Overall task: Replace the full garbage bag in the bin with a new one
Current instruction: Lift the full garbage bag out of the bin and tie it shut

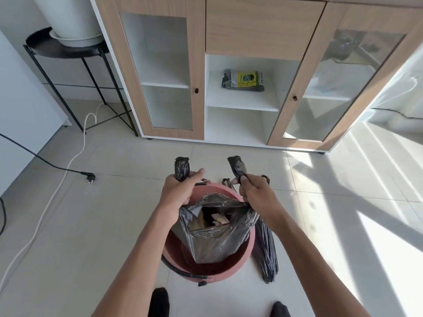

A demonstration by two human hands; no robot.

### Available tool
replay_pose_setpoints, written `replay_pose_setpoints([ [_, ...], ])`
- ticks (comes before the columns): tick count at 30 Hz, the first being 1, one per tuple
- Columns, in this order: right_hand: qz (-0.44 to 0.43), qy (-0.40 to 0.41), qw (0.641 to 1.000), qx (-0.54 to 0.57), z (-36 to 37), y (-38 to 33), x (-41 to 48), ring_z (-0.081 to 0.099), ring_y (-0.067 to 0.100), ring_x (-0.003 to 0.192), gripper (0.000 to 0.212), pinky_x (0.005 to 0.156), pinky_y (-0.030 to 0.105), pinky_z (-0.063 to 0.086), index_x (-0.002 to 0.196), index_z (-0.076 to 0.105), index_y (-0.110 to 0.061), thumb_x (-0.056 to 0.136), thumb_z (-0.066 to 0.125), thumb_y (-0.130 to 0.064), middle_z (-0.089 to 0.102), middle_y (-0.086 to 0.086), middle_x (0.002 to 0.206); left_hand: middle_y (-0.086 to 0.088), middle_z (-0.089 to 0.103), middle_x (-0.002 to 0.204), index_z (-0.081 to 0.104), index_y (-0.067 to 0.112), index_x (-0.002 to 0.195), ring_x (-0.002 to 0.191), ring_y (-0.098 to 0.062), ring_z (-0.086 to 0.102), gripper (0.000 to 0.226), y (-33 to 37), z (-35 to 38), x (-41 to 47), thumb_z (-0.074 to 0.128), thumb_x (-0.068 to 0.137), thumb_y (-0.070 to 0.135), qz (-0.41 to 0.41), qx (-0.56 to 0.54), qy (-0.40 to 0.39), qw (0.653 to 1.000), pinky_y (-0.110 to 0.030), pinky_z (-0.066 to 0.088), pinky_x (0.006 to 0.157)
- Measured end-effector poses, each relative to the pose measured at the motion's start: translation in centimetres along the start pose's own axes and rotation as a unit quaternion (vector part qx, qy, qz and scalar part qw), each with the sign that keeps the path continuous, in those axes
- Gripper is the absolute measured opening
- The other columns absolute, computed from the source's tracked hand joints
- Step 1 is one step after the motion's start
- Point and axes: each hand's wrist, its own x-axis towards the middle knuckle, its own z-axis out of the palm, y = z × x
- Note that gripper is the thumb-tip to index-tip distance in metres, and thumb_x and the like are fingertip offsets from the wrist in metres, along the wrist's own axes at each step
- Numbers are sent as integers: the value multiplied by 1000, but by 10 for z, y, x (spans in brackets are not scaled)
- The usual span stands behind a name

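Garbage bag (pixel 212 241): thin black plastic film, crinkled, faint sheen. Bin (pixel 215 187): pink plastic, smooth, matt. Floor tiles (pixel 96 225): pale, glossy (sunlight reflects on them). Cabinet (pixel 263 28): light wood-grain doors, glass panes, smooth white shelves. Side table (pixel 45 50): black metal, matt.

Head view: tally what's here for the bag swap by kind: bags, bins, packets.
Full black bag, in the bin: 1
Spare black bag, lying beside the bin: 1
Pink bin: 1
Yellow-labelled packet on the cabinet shelf: 1
Total: 4
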Motion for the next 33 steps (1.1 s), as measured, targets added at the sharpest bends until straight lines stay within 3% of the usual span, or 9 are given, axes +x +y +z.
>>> replay_pose_setpoints([
  [5, -30, -44, 996, -78, -4, 11, 4, 29, 10, 45, 38, 48, 25, 26, 78, 66, -14, 105, 40, -18, 38, -11, 49, 7, 27, 49, 81, 22, 91, 48, -14, 19, 16, -5, -3, 3, 79, 83, 35, 18, 29, -25, 999, -23, 19, 44],
  [10, -56, -63, 978, -191, -5, 13, 3, 30, 5, 43, 37, 47, 22, 26, 80, 65, 0, 102, 47, -24, 38, -12, 46, 14, 28, 44, 80, 22, 92, 37, -6, 31, 38, 2, 7, -7, 80, 72, 54, 20, 69, -52, 996, -19, 27, 45],
  [13, -65, -88, 969, -221, -2, 10, 0, 33, 5, 41, 42, 47, 19, 28, 65, 65, -25, 103, 47, -23, 40, -14, 41, 18, 62, 49, 80, 19, 94, 42, 5, 57, 28, 0, 15, -10, 84, 75, 39, 43, 88, -54, 994, -8, 37, 43],
  [16, -53, -105, 967, -224, 1, 4, -5, 31, 7, 44, 53, 47, 21, 25, 53, 61, -43, 103, 49, -27, 37, -12, 47, 12, 71, 62, 80, 17, 93, 54, 10, 63, 19, -1, 17, -10, 84, 78, 28, 52, 100, -15, 993, -3, 40, 46],
  [20, 4, -167, 983, -71, -7, -1, -9, 42, 14, 55, 40, 56, 17, 35, 73, 64, -16, 104, 47, -34, 38, 1, 57, -8, 78, 88, 80, 20, 88, 79, -12, 73, 22, -2, 7, 0, 86, 74, 35, 41, 73, 56, 995, -21, 56, 73],
  [23, 23, -208, 976, 69, -10, -2, -11, 50, 14, 60, 37, 65, 19, 39, 80, 58, -12, 107, 40, -31, 35, 13, 68, 6, 74, 70, 79, 19, 92, 66, -11, 71, 31, -1, 0, 4, 86, 71, 41, 38, 24, 57, 997, -31, 57, 75],
  [25, 36, -181, 967, 174, -4, -4, -12, 46, 16, 57, 34, 63, 23, 39, 80, 54, -13, 107, 38, -26, 27, 11, 66, 10, 59, 61, 74, 20, 96, 55, -8, 55, 30, 1, 0, 4, 81, 78, 43, 42, 17, 38, 998, -27, 46, 66],
  [29, 65, -81, 939, 329, 0, -11, -11, 36, 13, 48, 32, 66, 19, 50, 81, 54, -11, 108, 38, -22, 20, -1, 61, 11, 73, 92, 64, 25, 109, 93, -9, 65, 49, 6, -5, -5, 71, 76, 61, -8, 33, -106, 994, -31, 45, 89],
  [33, 99, -18, 892, 440, -7, -7, -3, 34, 11, 42, 29, 84, 31, 51, 82, 53, -12, 107, 39, -19, 18, -4, 58, 15, 66, 109, 65, 36, 106, 112, -8, 56, 55, 6, -24, -7, 67, 68, 75, -45, 211, -114, 970, -34, 40, 99],
])
